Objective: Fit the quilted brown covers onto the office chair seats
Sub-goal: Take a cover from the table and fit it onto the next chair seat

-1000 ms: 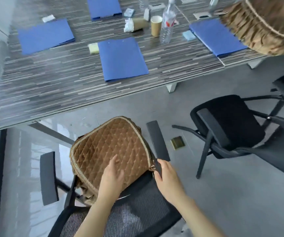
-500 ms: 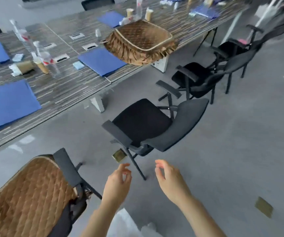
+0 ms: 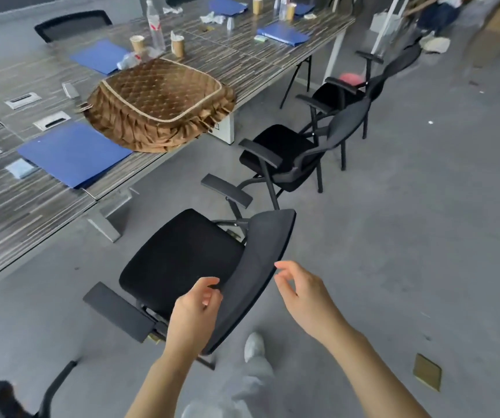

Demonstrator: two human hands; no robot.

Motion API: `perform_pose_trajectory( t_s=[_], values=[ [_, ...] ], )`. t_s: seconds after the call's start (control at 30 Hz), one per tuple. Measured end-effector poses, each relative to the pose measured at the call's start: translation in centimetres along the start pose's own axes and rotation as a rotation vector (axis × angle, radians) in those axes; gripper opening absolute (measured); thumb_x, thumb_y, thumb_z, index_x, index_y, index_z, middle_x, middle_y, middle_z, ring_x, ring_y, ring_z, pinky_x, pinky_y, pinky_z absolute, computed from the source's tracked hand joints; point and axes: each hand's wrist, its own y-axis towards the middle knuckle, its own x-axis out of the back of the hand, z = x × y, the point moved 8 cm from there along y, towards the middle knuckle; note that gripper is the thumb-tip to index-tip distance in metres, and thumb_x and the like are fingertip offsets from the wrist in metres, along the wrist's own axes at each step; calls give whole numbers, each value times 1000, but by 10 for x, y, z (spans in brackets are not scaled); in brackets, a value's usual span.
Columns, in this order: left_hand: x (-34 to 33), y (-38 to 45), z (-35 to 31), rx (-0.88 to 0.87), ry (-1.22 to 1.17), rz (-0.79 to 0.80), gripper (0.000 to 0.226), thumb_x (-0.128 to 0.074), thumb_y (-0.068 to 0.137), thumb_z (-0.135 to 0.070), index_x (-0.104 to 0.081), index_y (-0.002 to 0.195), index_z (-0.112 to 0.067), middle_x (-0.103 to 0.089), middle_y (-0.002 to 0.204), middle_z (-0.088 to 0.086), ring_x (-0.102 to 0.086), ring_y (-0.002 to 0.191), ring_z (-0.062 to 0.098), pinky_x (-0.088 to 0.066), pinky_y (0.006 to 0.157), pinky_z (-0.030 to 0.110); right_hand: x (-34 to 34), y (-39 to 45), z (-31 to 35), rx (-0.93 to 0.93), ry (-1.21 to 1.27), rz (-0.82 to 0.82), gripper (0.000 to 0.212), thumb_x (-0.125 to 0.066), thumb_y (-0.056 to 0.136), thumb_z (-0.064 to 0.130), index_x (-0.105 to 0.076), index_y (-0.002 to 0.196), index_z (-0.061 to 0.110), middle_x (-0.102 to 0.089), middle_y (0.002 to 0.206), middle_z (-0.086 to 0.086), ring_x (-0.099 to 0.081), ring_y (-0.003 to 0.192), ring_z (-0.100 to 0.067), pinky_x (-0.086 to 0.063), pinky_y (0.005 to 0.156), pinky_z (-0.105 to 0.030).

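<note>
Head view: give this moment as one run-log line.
left hand empty | right hand empty | nearest chair uncovered | brown covers on table

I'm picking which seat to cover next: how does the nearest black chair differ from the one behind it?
The nearest chair sits just below both hands, left hand at its backrest edge; the second chair stands farther along the table. The nearest chair's armrests look flat and paddle-shaped; the second chair's look narrower and curved. Both have bare black seats, with the stack of brown covers on the table.

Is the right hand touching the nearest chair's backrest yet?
Apart. The head view shows grey floor between the right hand and the backrest edge.
</note>
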Motion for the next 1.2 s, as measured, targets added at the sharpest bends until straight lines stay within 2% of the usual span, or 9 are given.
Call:
perform_pose_trajectory(
  t_s=[0.1,0.27,0.47,0.53,0.7,0.8,0.87,1.0,1.2],
  values=[
    [4,56,-24,34,-26,-40,22,-48,96,-24,-57,112,-37,-69,93,-13,-68,80,8,-51,62,18,25,69,16,34,-27,63,33,-43,100,30,-51,131,22,-62,97,14,-53,89,-7,-39,76,-15],
    [21,139,-67,39,-27,-128,22,-48,96,-24,-59,111,-35,-69,91,-14,-66,88,5,-54,78,27,61,174,47,128,-72,143,35,-40,101,31,-49,132,19,-67,99,7,-56,98,-11,-45,86,-27],
    [36,224,-108,71,-56,-184,21,-46,98,-24,-57,114,-32,-70,89,-11,-67,65,10,-50,60,21,87,289,65,136,-13,222,30,-41,100,32,-54,126,24,-69,101,9,-59,98,-6,-45,82,-22],
    [35,255,-119,92,-67,-187,21,-45,98,-25,-56,114,-33,-70,91,-10,-67,60,12,-50,60,23,93,331,67,122,72,254,28,-42,98,31,-57,120,24,-71,94,9,-63,95,-8,-51,86,-32],
    [21,329,-152,142,-76,-222,26,-44,97,-23,-55,118,-31,-70,95,-7,-67,78,13,-52,68,28,117,441,73,157,74,342,27,-41,97,35,-60,110,21,-73,86,4,-68,88,-13,-57,83,-40],
    [12,368,-170,223,-127,-268,26,-46,96,-20,-55,120,-26,-70,96,-1,-70,70,17,-47,62,20,138,506,73,157,32,381,27,-42,97,31,-60,110,15,-73,86,-2,-70,86,-23,-58,83,-41],
    [8,390,-178,277,-159,-295,29,-49,95,-19,-53,123,-25,-68,99,0,-71,66,19,-49,66,22,152,541,72,180,-33,406,27,-43,97,31,-59,111,14,-73,91,-3,-68,87,-22,-55,88,-41],
    [7,416,-196,314,-181,-396,45,-57,93,-21,-43,137,-24,-63,102,-4,-68,79,22,-56,83,39,168,595,79,239,-126,443,40,-46,95,38,-52,127,15,-63,120,-5,-60,108,-24,-49,89,-37],
    [34,446,-214,380,-136,-575,54,-59,92,-20,-39,142,-21,-56,125,1,-56,99,18,-44,75,27,165,655,110,340,-196,503,51,-45,98,40,-39,141,12,-52,135,-9,-51,118,-25,-37,86,-30]
  ],
)
